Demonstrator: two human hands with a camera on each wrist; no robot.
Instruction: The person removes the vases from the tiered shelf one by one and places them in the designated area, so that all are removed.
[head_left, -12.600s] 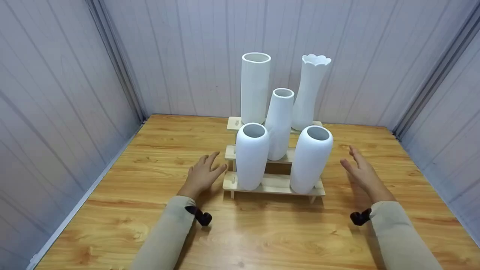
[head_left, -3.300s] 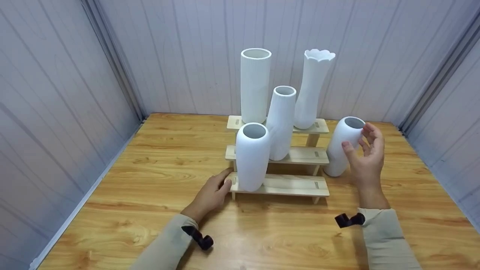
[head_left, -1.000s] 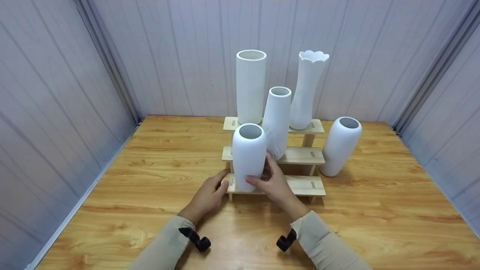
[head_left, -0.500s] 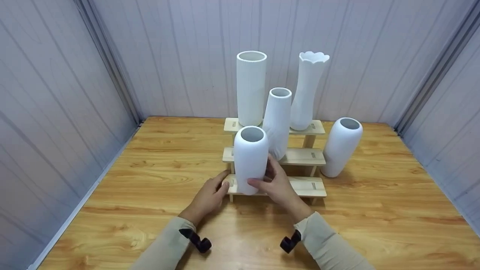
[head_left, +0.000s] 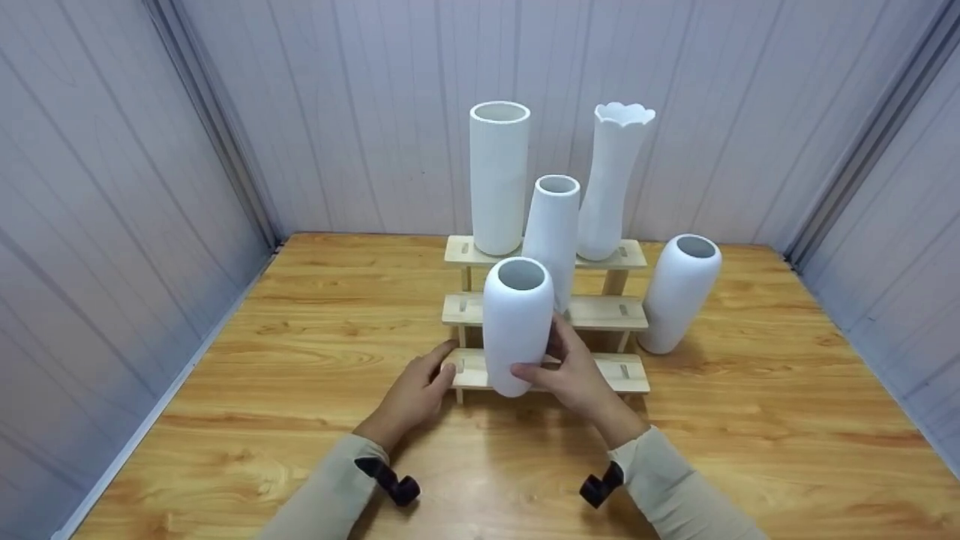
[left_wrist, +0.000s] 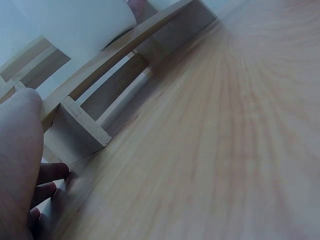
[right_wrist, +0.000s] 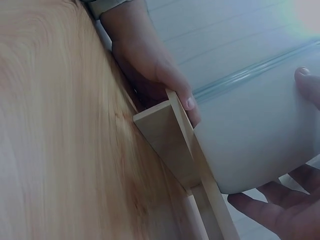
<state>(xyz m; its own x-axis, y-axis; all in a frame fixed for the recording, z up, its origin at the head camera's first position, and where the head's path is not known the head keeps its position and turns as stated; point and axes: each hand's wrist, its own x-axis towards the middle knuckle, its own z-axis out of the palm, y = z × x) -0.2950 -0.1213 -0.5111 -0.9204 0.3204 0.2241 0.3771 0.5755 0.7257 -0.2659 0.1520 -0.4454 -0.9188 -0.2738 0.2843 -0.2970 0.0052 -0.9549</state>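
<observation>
My right hand [head_left: 574, 375] grips a white vase [head_left: 517, 322] low on its body, thumb in front and fingers behind. The vase overlaps the front edge of the lowest shelf on a three-step wooden stand [head_left: 624, 373]. My left hand [head_left: 411, 390] holds the left end of that shelf; in the left wrist view its thumb lies over the plank and its fingers [left_wrist: 52, 172] curl beside the leg. In the right wrist view the vase's base [right_wrist: 225, 175] is right at the plank's edge, between the thumb and fingers of my right hand.
A tapered white vase [head_left: 553, 225] stands on the middle shelf, partly hidden. On the top shelf are a tall straight vase [head_left: 499, 180] and one with a scalloped rim [head_left: 611, 180]. Another rounded vase [head_left: 679, 296] stands on the wooden table [head_left: 315, 337] right of the stand. Panelled walls surround it.
Earlier, my right hand stood the right front vase on the table beside the stand. It then took the left front vase, which has now shifted right and forward along the lowest shelf. My left hand stays put.
</observation>
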